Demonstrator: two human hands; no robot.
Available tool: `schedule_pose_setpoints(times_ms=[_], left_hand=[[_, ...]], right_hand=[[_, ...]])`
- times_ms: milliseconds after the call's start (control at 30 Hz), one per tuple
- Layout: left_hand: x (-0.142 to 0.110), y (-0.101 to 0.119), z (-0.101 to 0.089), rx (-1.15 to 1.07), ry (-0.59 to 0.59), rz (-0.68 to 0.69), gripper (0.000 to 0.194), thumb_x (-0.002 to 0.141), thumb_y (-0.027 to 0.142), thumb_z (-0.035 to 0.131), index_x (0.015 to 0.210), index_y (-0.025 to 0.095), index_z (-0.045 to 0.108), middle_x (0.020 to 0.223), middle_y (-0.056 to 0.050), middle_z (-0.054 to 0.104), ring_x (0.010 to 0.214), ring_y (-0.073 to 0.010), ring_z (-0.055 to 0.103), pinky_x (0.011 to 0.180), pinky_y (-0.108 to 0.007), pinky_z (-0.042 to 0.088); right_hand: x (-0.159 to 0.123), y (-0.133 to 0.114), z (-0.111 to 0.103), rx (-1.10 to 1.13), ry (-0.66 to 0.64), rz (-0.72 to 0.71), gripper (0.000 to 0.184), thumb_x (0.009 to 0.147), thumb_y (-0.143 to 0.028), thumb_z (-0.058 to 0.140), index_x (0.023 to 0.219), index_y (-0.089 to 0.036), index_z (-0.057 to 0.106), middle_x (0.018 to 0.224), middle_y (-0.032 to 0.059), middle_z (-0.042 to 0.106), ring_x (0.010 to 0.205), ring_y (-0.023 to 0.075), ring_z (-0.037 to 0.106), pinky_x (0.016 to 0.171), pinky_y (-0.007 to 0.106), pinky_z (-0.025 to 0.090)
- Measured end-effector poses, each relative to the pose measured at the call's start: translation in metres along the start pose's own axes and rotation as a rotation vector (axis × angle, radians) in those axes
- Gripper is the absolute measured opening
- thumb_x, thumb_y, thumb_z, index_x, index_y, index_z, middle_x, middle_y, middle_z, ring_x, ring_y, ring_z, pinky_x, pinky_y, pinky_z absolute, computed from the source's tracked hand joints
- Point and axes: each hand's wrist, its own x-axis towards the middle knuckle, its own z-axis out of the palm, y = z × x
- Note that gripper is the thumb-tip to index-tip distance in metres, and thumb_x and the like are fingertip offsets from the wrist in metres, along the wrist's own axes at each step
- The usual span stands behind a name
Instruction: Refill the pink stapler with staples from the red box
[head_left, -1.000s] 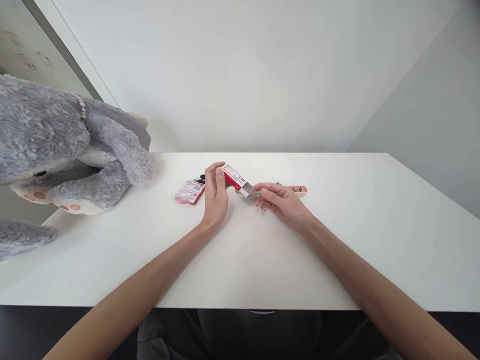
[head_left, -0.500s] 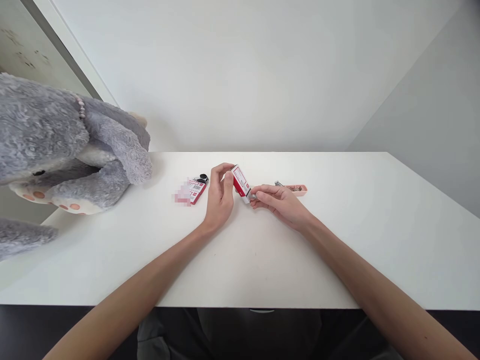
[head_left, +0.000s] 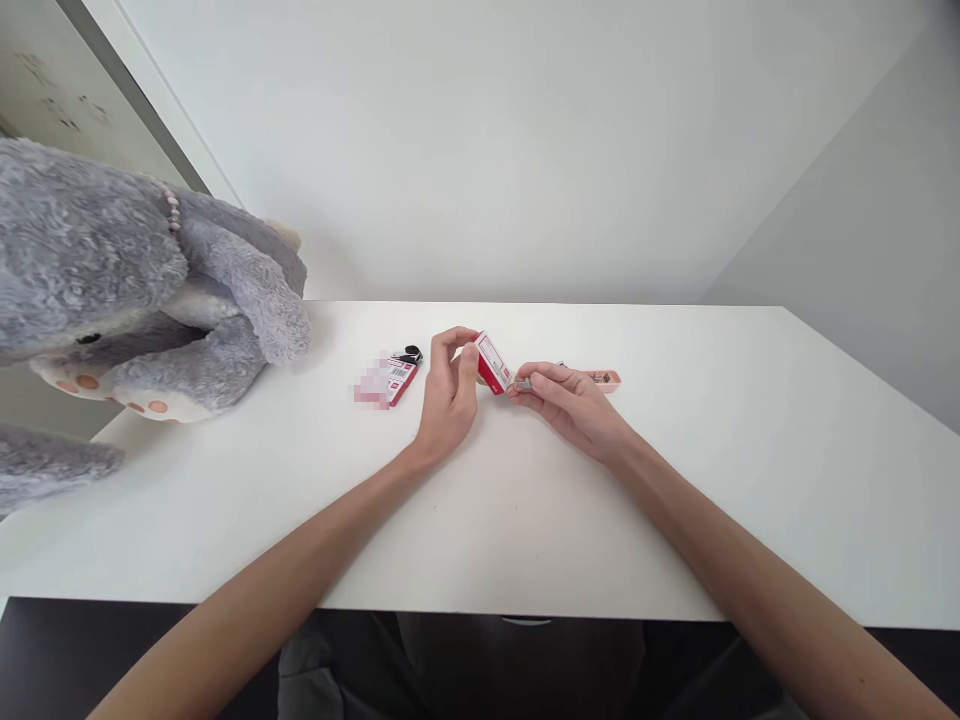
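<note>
My left hand (head_left: 451, 398) grips a small red and white staple box (head_left: 493, 362) between thumb and fingers, holding it tilted just above the table. Its lower end points toward my right hand (head_left: 571, 402). Between the right thumb and fingertips is a thin grey metal piece (head_left: 523, 384), which looks like a strip of staples, close to the box's lower end. Partly hidden behind the right hand lies a pink object (head_left: 606, 381) with metal parts, perhaps an opened stapler.
Left of my left hand lie another red and white box (head_left: 402, 382), partly blurred out, and a black object (head_left: 410, 354) behind it. A large grey plush toy (head_left: 247, 285) takes up the left end of the white table (head_left: 480, 540). A wall (head_left: 510, 150) rises behind.
The grey strip now shows farther out from the box's end, and my right fingers have drawn slightly away with it. The view has shifted a little.
</note>
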Motion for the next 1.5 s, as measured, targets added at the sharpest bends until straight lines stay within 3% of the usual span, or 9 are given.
schedule_pose_setpoints(times_ms=[267, 400, 600, 833, 1033, 1233, 1500], left_hand=[[0.025, -0.018, -0.021, 0.202, 0.244, -0.010, 0.039, 0.110, 0.055, 0.035, 0.119, 0.026, 0.059, 0.103, -0.005, 0.063, 0.089, -0.0187, 0.058, 0.085, -0.033, 0.045], [0.034, -0.032, -0.033, 0.496, 0.140, 0.098, 0.027, 0.107, 0.044, 0.048, 0.109, 0.026, 0.067, 0.104, -0.007, 0.067, 0.098, -0.0245, 0.056, 0.101, -0.040, 0.036], [0.033, -0.045, -0.038, 0.807, -0.016, 0.171, 0.022, 0.100, 0.040, 0.057, 0.099, 0.025, 0.073, 0.093, -0.012, 0.070, 0.104, -0.0337, 0.053, 0.105, -0.051, 0.031], [0.029, -0.042, -0.039, 1.148, -0.160, 0.098, 0.029, 0.099, 0.037, 0.053, 0.101, 0.021, 0.077, 0.105, -0.015, 0.071, 0.112, -0.0361, 0.055, 0.107, -0.055, 0.034], [0.030, -0.041, -0.042, 1.111, -0.121, 0.136, 0.021, 0.094, 0.030, 0.061, 0.109, 0.022, 0.074, 0.117, -0.014, 0.068, 0.116, -0.0361, 0.054, 0.105, -0.052, 0.037], [0.030, -0.027, -0.031, 0.820, 0.015, 0.349, 0.020, 0.106, 0.026, 0.044, 0.099, 0.022, 0.063, 0.100, -0.008, 0.068, 0.093, -0.0244, 0.055, 0.089, -0.041, 0.042], [0.017, -0.021, -0.019, 0.695, -0.186, 0.554, 0.012, 0.105, 0.026, 0.051, 0.099, 0.022, 0.060, 0.095, -0.006, 0.066, 0.087, -0.0211, 0.055, 0.082, -0.038, 0.043]], right_hand=[[-0.001, -0.001, 0.000, 0.000, -0.021, 0.023, 0.027, 0.086, -0.051, 0.081, 0.100, -0.027, 0.079, 0.097, 0.0031, 0.069, 0.091, 0.0185, 0.065, 0.099, 0.041, 0.053], [-0.001, -0.001, 0.000, -0.050, -0.024, 0.027, 0.031, 0.085, -0.055, 0.080, 0.099, -0.026, 0.078, 0.089, 0.0034, 0.066, 0.088, 0.0195, 0.062, 0.092, 0.041, 0.053], [-0.001, -0.007, -0.004, 0.001, 0.022, -0.002, 0.028, 0.084, -0.054, 0.081, 0.096, -0.029, 0.077, 0.092, 0.0029, 0.065, 0.076, 0.0162, 0.057, 0.078, 0.036, 0.053], [0.000, -0.013, -0.010, 0.173, 0.165, -0.074, 0.023, 0.081, -0.049, 0.086, 0.089, -0.030, 0.076, 0.097, 0.0008, 0.062, 0.070, 0.0117, 0.049, 0.064, 0.028, 0.048], [0.001, -0.011, -0.010, 0.110, 0.147, -0.051, 0.025, 0.081, -0.051, 0.085, 0.090, -0.029, 0.075, 0.100, 0.0019, 0.065, 0.069, 0.0124, 0.049, 0.060, 0.029, 0.045], [-0.001, -0.010, -0.006, 0.049, 0.115, -0.059, 0.024, 0.084, -0.049, 0.083, 0.093, -0.028, 0.077, 0.100, 0.0012, 0.066, 0.068, 0.0103, 0.051, 0.060, 0.029, 0.044], [-0.002, -0.008, -0.001, -0.009, 0.092, 0.002, 0.028, 0.084, -0.049, 0.084, 0.096, -0.026, 0.076, 0.075, -0.0024, 0.060, 0.062, 0.0111, 0.048, 0.060, 0.029, 0.043]])
